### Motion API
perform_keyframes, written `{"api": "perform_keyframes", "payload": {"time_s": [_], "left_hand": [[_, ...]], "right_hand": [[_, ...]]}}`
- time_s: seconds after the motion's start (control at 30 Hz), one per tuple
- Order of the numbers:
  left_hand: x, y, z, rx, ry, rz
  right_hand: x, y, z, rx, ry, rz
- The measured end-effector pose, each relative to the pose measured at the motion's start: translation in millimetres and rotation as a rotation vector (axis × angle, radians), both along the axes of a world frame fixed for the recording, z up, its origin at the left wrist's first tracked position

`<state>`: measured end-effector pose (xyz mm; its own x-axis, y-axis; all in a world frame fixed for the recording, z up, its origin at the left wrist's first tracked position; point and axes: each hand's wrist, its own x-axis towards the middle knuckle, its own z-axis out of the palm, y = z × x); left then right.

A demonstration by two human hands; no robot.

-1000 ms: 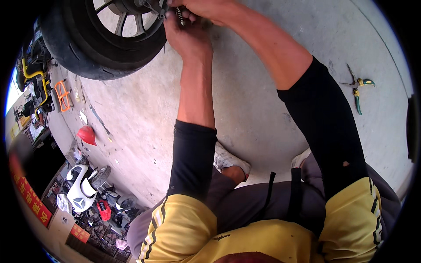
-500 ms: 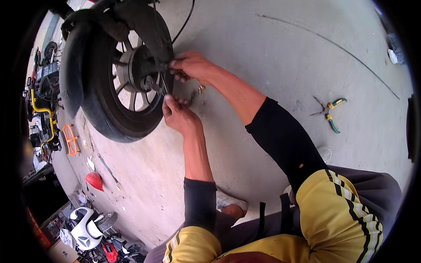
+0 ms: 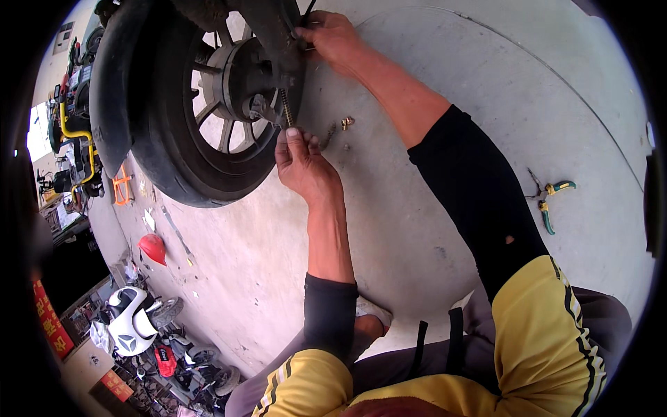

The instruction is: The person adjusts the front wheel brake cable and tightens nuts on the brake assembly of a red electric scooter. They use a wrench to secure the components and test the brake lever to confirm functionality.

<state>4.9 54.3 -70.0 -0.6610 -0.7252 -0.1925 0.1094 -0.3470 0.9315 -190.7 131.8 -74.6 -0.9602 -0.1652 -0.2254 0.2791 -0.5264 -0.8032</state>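
My left hand point(image 3: 306, 170) pinches the lower end of a thin rod with a spring point(image 3: 286, 105), beside the hub point(image 3: 237, 76) of a black-tyred wheel point(image 3: 177, 163) with pale spokes. Higher up, my right hand point(image 3: 332, 43) has its fingers curled at the outer edge of the dark fork piece point(image 3: 276, 38), by a black cable point(image 3: 308, 12); what exactly they grip is hidden. Small brass-coloured fittings point(image 3: 347, 124) lie on the floor just right of the wheel.
Open pliers with green and yellow handles point(image 3: 547, 201) lie at the right, below a long thin cable point(image 3: 528, 55). At the left are an orange frame point(image 3: 121, 186), red helmet point(image 3: 152, 247), yellow-framed vehicle point(image 3: 69, 135) and white scooter point(image 3: 130, 320).
Since half a second ago my right hand has moved up along the fork, away from my left hand, which still pinches the rod. The view has shifted somewhat as my head moved.
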Motion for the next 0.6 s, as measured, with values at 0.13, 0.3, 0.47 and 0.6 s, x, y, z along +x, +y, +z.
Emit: {"api": "perform_keyframes", "payload": {"time_s": [0.13,0.3,0.47,0.6], "left_hand": [[-9,2,0,0.008,-0.043,-0.007],[-17,10,-7,0.098,-0.058,-0.007],[-18,9,-6,0.17,0.032,-0.044],[-23,6,-9,0.293,0.017,-0.01]], "right_hand": [[-13,0,-9,0.092,0.128,0.042],[-25,-2,-11,0.106,0.129,0.116],[-14,-1,4,0.06,0.005,0.151],[-14,3,0,-0.086,-0.022,0.205]]}}
